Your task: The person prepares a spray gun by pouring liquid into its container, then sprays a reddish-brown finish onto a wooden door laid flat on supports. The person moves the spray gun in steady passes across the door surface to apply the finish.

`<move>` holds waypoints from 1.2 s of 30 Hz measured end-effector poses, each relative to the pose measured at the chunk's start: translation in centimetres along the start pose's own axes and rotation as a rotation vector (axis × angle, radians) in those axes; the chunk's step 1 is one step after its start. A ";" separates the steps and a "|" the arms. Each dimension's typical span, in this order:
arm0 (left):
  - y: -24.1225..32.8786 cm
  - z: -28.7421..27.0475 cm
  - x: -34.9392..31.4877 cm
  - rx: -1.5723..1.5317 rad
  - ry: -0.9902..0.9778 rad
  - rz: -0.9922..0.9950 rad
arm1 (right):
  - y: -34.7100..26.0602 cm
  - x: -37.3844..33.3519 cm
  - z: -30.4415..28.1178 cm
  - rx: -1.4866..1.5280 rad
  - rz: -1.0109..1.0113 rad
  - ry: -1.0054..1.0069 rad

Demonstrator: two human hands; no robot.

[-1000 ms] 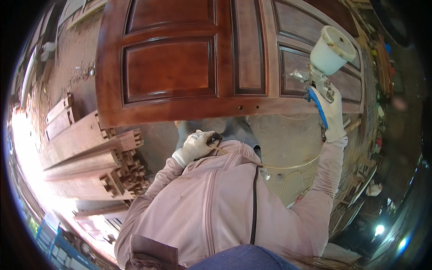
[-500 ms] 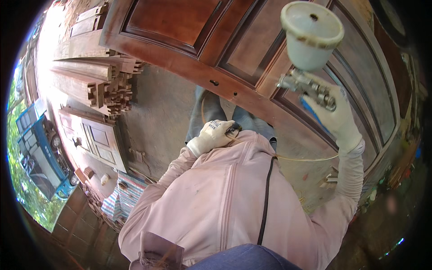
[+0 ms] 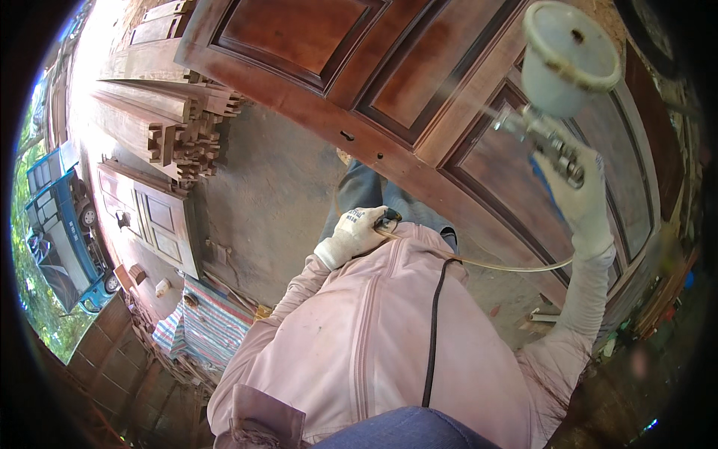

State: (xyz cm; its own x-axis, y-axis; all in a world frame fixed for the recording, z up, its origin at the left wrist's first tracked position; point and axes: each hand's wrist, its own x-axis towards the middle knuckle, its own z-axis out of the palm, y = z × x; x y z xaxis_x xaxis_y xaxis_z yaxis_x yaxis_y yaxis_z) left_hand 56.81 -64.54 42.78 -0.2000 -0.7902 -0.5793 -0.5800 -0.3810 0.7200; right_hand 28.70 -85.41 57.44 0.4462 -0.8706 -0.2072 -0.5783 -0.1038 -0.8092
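Note:
My right hand (image 3: 587, 202), in a white work glove, is wrapped round a metal spray gun (image 3: 550, 146) with a whitish paint cup (image 3: 565, 71) on top. A faint mist leaves its nozzle toward a brown panelled wooden door (image 3: 426, 153). The nozzle stands off from the door's surface. My left hand (image 3: 355, 233), also gloved, is closed round a thin clear hose (image 3: 479, 263) close to my waist. This hose runs across my front toward the right forearm. A dark piece shows at the left fingertips; I cannot make out what it is.
Stacked timber pieces (image 3: 161, 123) lie to the left, above a smaller panelled door (image 3: 146, 217). Further left stands a blue truck (image 3: 71, 232). A striped sheet (image 3: 209, 318) lies at the lower left. Bare ground (image 3: 262, 179) shows between the timber and the door.
My right hand and the spray gun have moved right and slightly down, along the door. My left hand keeps its grip near my waist. The whole view has shifted a little.

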 end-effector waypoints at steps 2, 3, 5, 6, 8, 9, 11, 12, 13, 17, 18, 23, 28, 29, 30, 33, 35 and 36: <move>0.0 0.2 -0.1 -0.006 0.028 0.014 | -0.2 -0.9 0.3 0.100 0.006 -0.102; 0.0 0.3 -0.1 -0.009 0.042 0.020 | -0.5 -1.1 0.5 0.148 0.015 -0.157; -0.3 0.9 -0.1 0.010 0.045 0.027 | -0.7 -1.0 0.6 0.222 0.029 -0.245; -0.5 1.2 -0.1 0.019 0.046 0.029 | -0.7 -0.7 0.4 0.246 0.035 -0.277; -0.5 1.7 0.1 0.055 0.027 0.052 | -0.2 -0.7 0.2 0.342 0.120 -0.214; -0.4 1.9 0.2 0.073 0.018 0.064 | -0.1 -0.5 -0.2 0.287 0.097 -0.161; 0.3 1.9 0.4 0.058 0.011 0.063 | 0.2 0.0 -1.5 0.140 0.101 -0.064; 0.7 2.0 0.5 0.051 0.007 0.064 | 0.4 0.1 -2.3 0.047 0.134 -0.018; 0.7 2.2 0.4 0.056 0.019 0.064 | 0.8 0.0 -2.7 -0.005 0.081 0.064; 0.2 3.5 0.7 0.063 0.057 0.078 | 1.6 -0.7 -3.5 -0.057 0.006 0.210; 0.1 3.7 0.8 0.061 0.066 0.083 | 1.1 -1.1 -3.7 -0.035 0.038 0.168; 0.6 4.1 1.9 0.051 -0.060 0.010 | 2.0 -3.4 -3.4 0.219 0.084 -0.099; 2.6 4.1 2.2 0.149 0.071 0.110 | 2.3 -1.5 -4.0 0.246 0.067 -0.165; 2.5 4.3 2.3 0.164 0.035 0.099 | 2.4 -0.5 -4.6 0.241 0.125 -0.133; 2.4 4.5 2.6 0.180 0.001 0.088 | 2.4 0.5 -5.3 0.236 0.182 -0.099; 3.6 4.0 3.3 0.119 -0.101 0.030 | 4.3 3.2 -6.9 0.153 0.029 0.114; 4.8 3.5 3.5 0.049 -0.116 -0.022 | 5.7 5.1 -8.6 0.084 0.114 0.228; 5.3 3.2 3.8 0.078 -0.180 -0.059 | 6.2 6.3 -9.6 0.151 0.129 0.223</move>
State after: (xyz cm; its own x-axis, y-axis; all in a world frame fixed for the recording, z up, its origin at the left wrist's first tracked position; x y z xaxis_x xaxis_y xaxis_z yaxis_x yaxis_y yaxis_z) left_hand 50.43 -68.00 43.16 -0.2975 -0.6662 -0.6839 -0.6533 -0.3803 0.6547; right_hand 21.39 -96.15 56.43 0.2050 -0.9578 -0.2015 -0.5051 0.0728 -0.8600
